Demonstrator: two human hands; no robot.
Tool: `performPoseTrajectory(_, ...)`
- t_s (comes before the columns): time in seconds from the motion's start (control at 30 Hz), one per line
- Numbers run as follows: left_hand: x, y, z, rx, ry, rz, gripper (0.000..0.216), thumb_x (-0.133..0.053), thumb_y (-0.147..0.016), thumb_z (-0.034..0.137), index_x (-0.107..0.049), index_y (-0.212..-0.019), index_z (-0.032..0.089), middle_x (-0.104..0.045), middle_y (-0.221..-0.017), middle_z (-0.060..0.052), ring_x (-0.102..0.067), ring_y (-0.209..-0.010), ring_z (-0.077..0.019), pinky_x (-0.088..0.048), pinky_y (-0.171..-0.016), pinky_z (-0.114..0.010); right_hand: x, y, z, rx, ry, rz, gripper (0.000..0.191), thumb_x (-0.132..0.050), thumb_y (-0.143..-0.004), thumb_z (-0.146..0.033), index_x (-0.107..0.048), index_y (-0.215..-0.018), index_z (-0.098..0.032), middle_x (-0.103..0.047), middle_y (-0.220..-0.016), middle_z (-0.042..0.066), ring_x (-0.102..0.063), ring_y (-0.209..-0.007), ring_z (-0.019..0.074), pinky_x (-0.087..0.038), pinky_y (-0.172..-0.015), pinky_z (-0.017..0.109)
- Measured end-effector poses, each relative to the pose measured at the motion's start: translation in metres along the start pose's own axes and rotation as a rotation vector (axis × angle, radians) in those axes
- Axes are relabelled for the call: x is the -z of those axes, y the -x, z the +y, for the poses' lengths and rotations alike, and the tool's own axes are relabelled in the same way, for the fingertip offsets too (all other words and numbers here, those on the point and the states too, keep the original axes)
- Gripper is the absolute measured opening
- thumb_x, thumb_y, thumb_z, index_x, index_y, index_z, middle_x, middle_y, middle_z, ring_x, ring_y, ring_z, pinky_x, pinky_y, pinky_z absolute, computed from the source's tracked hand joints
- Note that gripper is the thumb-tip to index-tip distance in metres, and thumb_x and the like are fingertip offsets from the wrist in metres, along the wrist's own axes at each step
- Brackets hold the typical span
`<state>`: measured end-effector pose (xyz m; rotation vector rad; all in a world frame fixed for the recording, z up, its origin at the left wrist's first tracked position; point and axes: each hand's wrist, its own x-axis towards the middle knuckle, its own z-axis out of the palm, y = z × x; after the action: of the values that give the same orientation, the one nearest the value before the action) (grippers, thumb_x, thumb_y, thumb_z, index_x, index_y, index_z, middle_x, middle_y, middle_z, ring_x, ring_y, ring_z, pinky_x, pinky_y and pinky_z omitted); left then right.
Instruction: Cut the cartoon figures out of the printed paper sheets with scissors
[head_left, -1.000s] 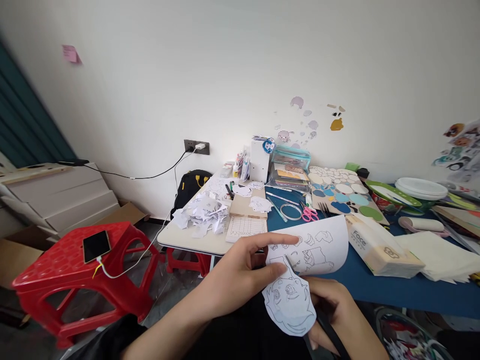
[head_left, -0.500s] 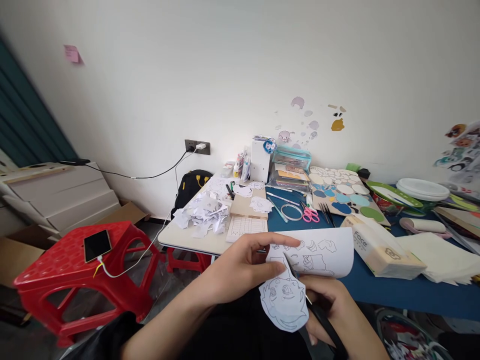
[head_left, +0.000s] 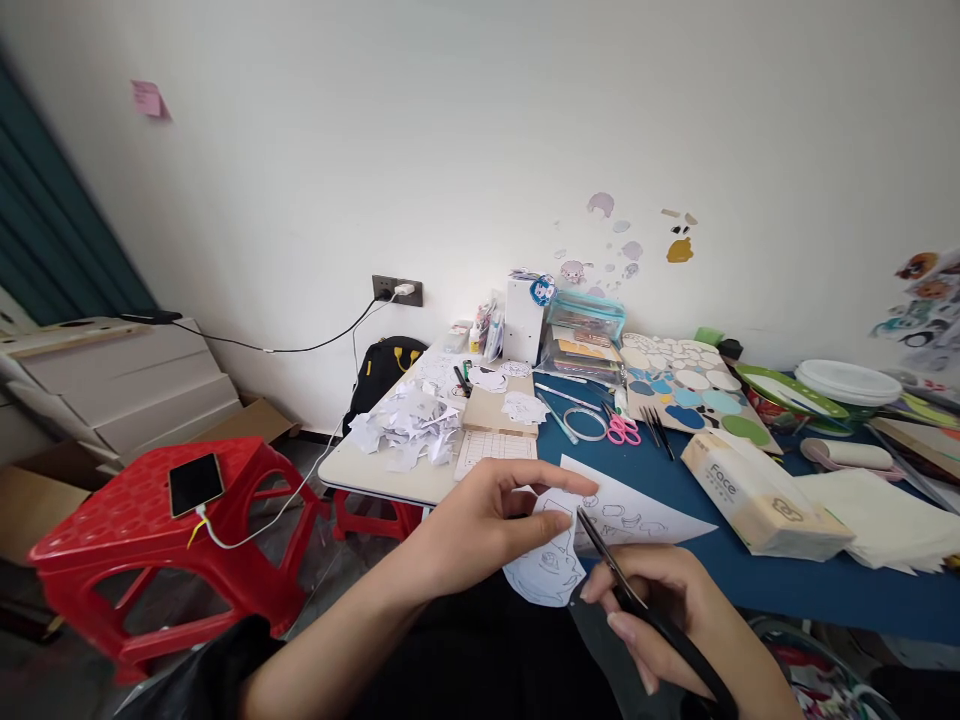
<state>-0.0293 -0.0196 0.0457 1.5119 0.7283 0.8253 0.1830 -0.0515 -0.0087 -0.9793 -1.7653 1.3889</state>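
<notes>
Left hand (head_left: 502, 530) is pinching a line-drawing sheet (head_left: 664, 515); right hand (head_left: 667, 600) is gripping black-handled scissors (head_left: 628, 592).
Left thumb and index finger are holding the paper just beside the scissor tips, probably steadying it for the blades, which are pointing far-left. The sheet is lying mostly between and beyond the hands, spreading far-right; its face drawing (head_left: 544, 580) is hanging near-left, below the left thumb.
</notes>
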Motion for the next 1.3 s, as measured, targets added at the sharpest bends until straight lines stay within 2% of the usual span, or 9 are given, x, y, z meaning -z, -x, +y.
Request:
performPoseTrajectory(0.17,0.002,0.0,0.01,-0.02,-0.031,-0.08,0.024,-0.06,-0.083,0.019,-0.069,-0.105,0.02,-0.066,-0.107,-0.008,-0.058,-0.084,-0.0175,-0.044,-0.07,-0.026,0.003,-0.001,-0.002,-0.029,-0.014,-0.046,0.011,-0.062,-0.077,-0.019,-0.068,-0.086,-0.015,-0.055,-0.062,-0.001,-0.049,-0.034,0.0063,-0.036,-0.038,0.017)
performPoseTrajectory(0.43,0.005,-0.001,0.024,-0.062,-0.195,-0.155,0.027,-0.061,-0.08,0.022,-0.071,-0.106,0.022,-0.071,-0.101,-0.007,-0.064,-0.088,-0.0222,-0.047,-0.065,-0.025,0.006,0.002,-0.018,-0.072,0.07,-0.039,0.008,-0.063,-0.078,-0.019,-0.068,-0.082,-0.014,-0.048,-0.056,-0.004,-0.043,-0.037,0.0064,-0.038,-0.042,0.02)
performPoseTrajectory(0.57,0.007,-0.002,0.03,-0.064,-0.272,-0.197,0.029,-0.06,-0.081,0.02,-0.07,-0.108,0.022,-0.071,-0.103,-0.007,-0.064,-0.088,-0.021,-0.047,-0.065,-0.024,0.007,0.0,-0.024,-0.096,0.243,-0.015,0.009,-0.061,-0.076,-0.015,-0.069,-0.079,-0.014,-0.051,-0.057,-0.002,-0.043,-0.037,0.0065,-0.037,-0.042,0.02)
performPoseTrajectory(0.83,0.009,-0.005,0.04,-0.086,-0.434,-0.282,0.032,-0.056,-0.083,0.015,-0.067,-0.113,0.022,-0.07,-0.103,-0.005,-0.062,-0.088,-0.0185,-0.045,-0.068,-0.023,0.009,-0.004,-0.035,0.041,0.373,-0.026,0.018,-0.061,-0.071,-0.011,-0.073,-0.084,-0.016,-0.061,-0.063,0.003,-0.051,-0.052,0.0131,-0.042,-0.051,0.022)
performPoseTrajectory(1.03,0.007,-0.006,0.041,-0.09,-0.52,-0.263,0.036,-0.058,-0.08,0.014,-0.067,-0.113,0.025,-0.07,-0.101,-0.004,-0.061,-0.082,-0.0171,-0.041,-0.058,-0.021,0.018,-0.008,-0.038,-0.045,0.388,-0.109,0.014,-0.061,-0.075,-0.012,-0.072,-0.084,-0.012,-0.054,-0.054,-0.002,-0.043,-0.036,0.0069,-0.035,-0.039,0.019)
performPoseTrajectory(1.17,0.014,-0.009,0.029,-0.127,-0.431,-0.141,0.032,-0.061,-0.079,0.018,-0.069,-0.11,0.024,-0.07,-0.105,-0.006,-0.062,-0.083,-0.0178,-0.044,-0.061,-0.022,0.042,0.008,-0.02,0.156,0.362,-0.073,0.012,-0.07,-0.073,-0.019,-0.073,-0.085,-0.017,-0.062,-0.06,0.003,-0.055,-0.044,0.0131,-0.046,-0.046,0.023)
performPoseTrajectory(1.2,0.016,-0.011,0.025,-0.129,-0.402,-0.12,0.031,-0.061,-0.079,0.018,-0.069,-0.108,0.024,-0.069,-0.107,-0.006,-0.062,-0.083,-0.0176,-0.045,-0.062,-0.023,0.047,0.012,-0.016,0.166,0.33,-0.03,0.014,-0.072,-0.073,-0.022,-0.073,-0.086,-0.019,-0.065,-0.07,0.005,-0.053,-0.04,0.011,-0.047,-0.044,0.024)
performPoseTrajectory(1.23,0.018,-0.013,0.022,-0.121,-0.377,-0.113,0.03,-0.061,-0.079,0.018,-0.07,-0.107,0.024,-0.068,-0.11,-0.006,-0.062,-0.081,-0.017,-0.045,-0.062,-0.022,0.052,0.015,-0.013,0.16,0.251,0.07,0.013,-0.071,-0.075,-0.026,-0.072,-0.087,-0.021,-0.066,-0.094,0.009,-0.05,-0.035,0.0068,-0.046,-0.039,0.023)
performPoseTrajectory(1.3,0.023,-0.019,0.015,-0.087,-0.341,-0.133,0.03,-0.06,-0.079,0.018,-0.07,-0.107,0.024,-0.068,-0.112,-0.006,-0.062,-0.076,-0.0148,-0.045,-0.06,-0.022,0.056,0.014,-0.011,0.134,0.157,0.227,0.013,-0.068,-0.079,-0.032,-0.071,-0.089,-0.023,-0.046,-0.135,0.013,-0.05,-0.034,0.0025,-0.048,-0.038,0.025)
